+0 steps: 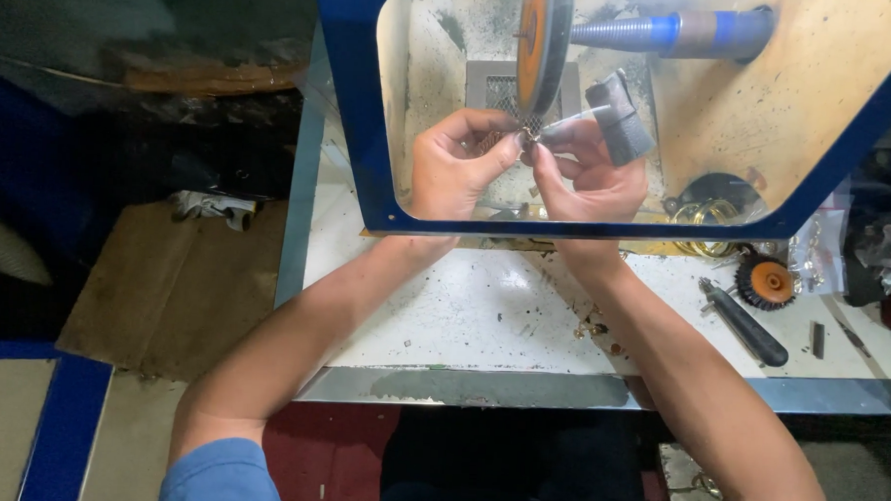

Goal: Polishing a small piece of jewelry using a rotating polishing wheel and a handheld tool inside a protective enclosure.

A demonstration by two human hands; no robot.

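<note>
Head view looks straight down through a blue-framed clear shield [356,129] over a polishing station, so going big to small: the white, scuffed table [463,310] carries everything, and behind the shield an orange-faced buffing wheel [541,46] sits on a blue threaded spindle [660,33].

Both hands are up under the shield, just below the wheel. The left hand [453,167] and right hand [586,176] are both pinched shut on one tiny metal piece [528,137], fingertips meeting around it; it's too small to say exactly what it is, looks like a bit of jewellery. A grey block [620,118] juts up just beside the right hand's fingers; I can't tell if it's held too.

Handling guess: that piece is very light, stiff, probably smooth and slippery, easy to flick away, so a fingertip pinch from both ends seems the sane grip.

Containers: a dark round dish [719,191] behind the shield on the right, with gold-coloured rings [703,215] at its near edge — in or beside, can't tell. Outside, a small orange brush wheel [768,282] and a black-handled tool [749,325] lie on the table.
</note>
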